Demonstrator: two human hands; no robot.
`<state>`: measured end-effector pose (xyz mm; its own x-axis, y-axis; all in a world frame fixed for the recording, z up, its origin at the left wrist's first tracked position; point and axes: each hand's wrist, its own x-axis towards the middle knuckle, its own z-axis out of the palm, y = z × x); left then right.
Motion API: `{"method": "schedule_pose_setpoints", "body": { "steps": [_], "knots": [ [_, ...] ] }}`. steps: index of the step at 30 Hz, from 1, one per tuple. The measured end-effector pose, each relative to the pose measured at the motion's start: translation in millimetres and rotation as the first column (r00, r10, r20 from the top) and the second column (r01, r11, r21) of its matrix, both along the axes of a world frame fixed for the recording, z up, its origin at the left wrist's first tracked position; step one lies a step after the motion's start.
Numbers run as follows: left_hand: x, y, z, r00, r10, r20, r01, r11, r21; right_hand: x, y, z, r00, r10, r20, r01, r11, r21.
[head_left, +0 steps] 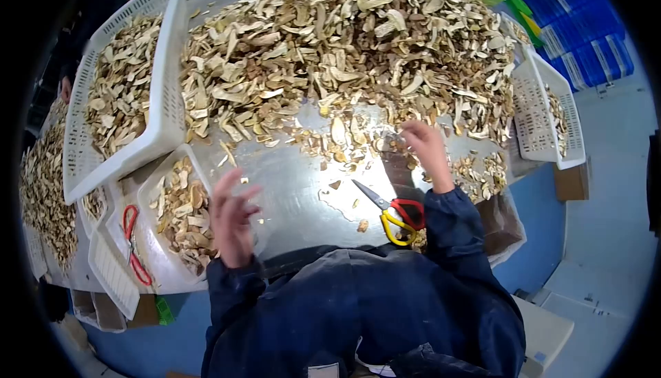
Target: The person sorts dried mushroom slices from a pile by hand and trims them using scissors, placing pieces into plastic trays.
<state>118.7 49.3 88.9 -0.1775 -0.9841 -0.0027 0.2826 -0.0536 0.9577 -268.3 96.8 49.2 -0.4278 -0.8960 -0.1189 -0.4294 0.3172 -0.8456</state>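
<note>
My left hand [234,221] hovers over the metal table [282,189], blurred, its fingers apart and nothing held. Next to it on the left is a white tray [146,195] of mushroom slices. My right hand [425,145] reaches to the near edge of the slice pile, its fingers curled; whether a small piece is between them is hidden. Scissors [401,218] with one red and one yellow handle lie on the table below my right hand, their blades pointing up and left. A big heap of dried mushroom slices [344,47] covers the far side.
A large white basket [172,89] of slices stands at the left, with red-handled scissors [131,244] nearer. Another white basket [537,113] is at the right, above a lined box [501,230]. Blue crates [585,34] stand at the back right. A co-worker's hand [66,89] shows far left.
</note>
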Motion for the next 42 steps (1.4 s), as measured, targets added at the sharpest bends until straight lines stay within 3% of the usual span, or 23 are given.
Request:
{"method": "schedule_pose_setpoints", "body": {
  "steps": [1,2,3,5,6,10,13,15,19,20,27,29,31,32,33,35,38,42],
  "knots": [
    [-19.6,3.0,-7.4,0.99,-0.121,0.071,0.126,0.989,-0.079,12.0,0.1,0.9,0.988,0.034,-0.153,-0.028,0.999,0.041],
    [-34.0,7.1,-14.2,0.934,-0.282,-0.218,0.306,0.948,0.087,22.6,-1.3,3.3,0.963,0.094,-0.252,-0.079,0.994,0.07],
    [-46.2,10.8,-18.8,0.785,-0.357,-0.505,0.505,0.842,0.19,33.2,-2.2,4.1,0.926,0.155,-0.343,-0.127,0.986,0.103],
    [-68.9,15.3,-19.0,0.76,-0.424,-0.493,0.626,0.68,0.381,52.7,1.4,-2.7,0.757,0.116,-0.644,-0.132,0.991,0.023],
    [-76.6,16.4,-20.1,0.743,-0.455,-0.491,0.665,0.58,0.471,56.1,2.2,-5.5,0.796,0.135,-0.591,-0.118,0.991,0.068],
    [-92.1,17.6,-41.3,0.711,-0.424,-0.561,0.702,0.475,0.531,52.0,12.3,-1.6,0.952,0.084,-0.293,-0.068,0.996,0.065],
    [-99.9,20.3,-46.7,0.674,-0.304,-0.674,0.727,0.438,0.529,77.8,25.5,30.1,0.983,0.176,-0.057,-0.175,0.984,0.023],
    [-104.8,21.6,-42.8,0.651,-0.278,-0.706,0.751,0.371,0.546,89.6,32.2,44.4,0.955,0.296,0.0,-0.295,0.95,0.107],
    [-98.0,28.3,-62.9,0.6,-0.412,-0.685,0.8,0.323,0.506,44.3,16.9,14.5,0.973,0.0,-0.232,0.015,0.998,0.062],
    [-99.4,26.5,-56.7,0.626,-0.366,-0.688,0.779,0.281,0.56,28.9,9.5,9.1,0.963,-0.062,-0.264,0.088,0.992,0.087],
    [-93.8,18.6,-36.3,0.603,-0.44,-0.665,0.795,0.262,0.547,11.0,-19.7,-25.8,0.737,0.036,-0.675,0.008,0.998,0.061],
    [-89.8,20.0,-41.5,0.593,-0.45,-0.668,0.803,0.269,0.531,13.7,-13.1,-27.3,0.748,0.131,-0.65,-0.118,0.991,0.064],
    [-86.0,21.3,-44.8,0.614,-0.418,-0.67,0.788,0.275,0.55,3.6,-3.8,-28.7,0.969,0.087,-0.231,-0.085,0.996,0.015],
    [-84.6,21.4,-46.3,0.624,-0.401,-0.67,0.78,0.279,0.56,-3.1,2.0,-28.1,0.998,0.062,0.005,-0.062,0.998,-0.003],
    [-83.0,20.5,-48.0,0.63,-0.39,-0.671,0.776,0.28,0.565,-6.8,5.6,-17.4,0.989,-0.076,0.13,0.076,0.997,0.003],
    [-80.2,20.1,-50.4,0.642,-0.37,-0.671,0.766,0.281,0.578,-26.7,8.5,-20.3,0.963,-0.228,-0.146,0.221,0.973,-0.063],
    [-83.9,20.0,-48.0,0.664,-0.399,-0.632,0.746,0.312,0.588,-37.7,0.2,-25.0,0.829,-0.26,-0.495,0.286,0.958,-0.024],
    [-85.2,21.3,-44.7,0.666,-0.385,-0.639,0.746,0.328,0.579,-22.2,-10.1,-26.2,0.762,-0.113,-0.637,0.165,0.986,0.023]
  ]
}}
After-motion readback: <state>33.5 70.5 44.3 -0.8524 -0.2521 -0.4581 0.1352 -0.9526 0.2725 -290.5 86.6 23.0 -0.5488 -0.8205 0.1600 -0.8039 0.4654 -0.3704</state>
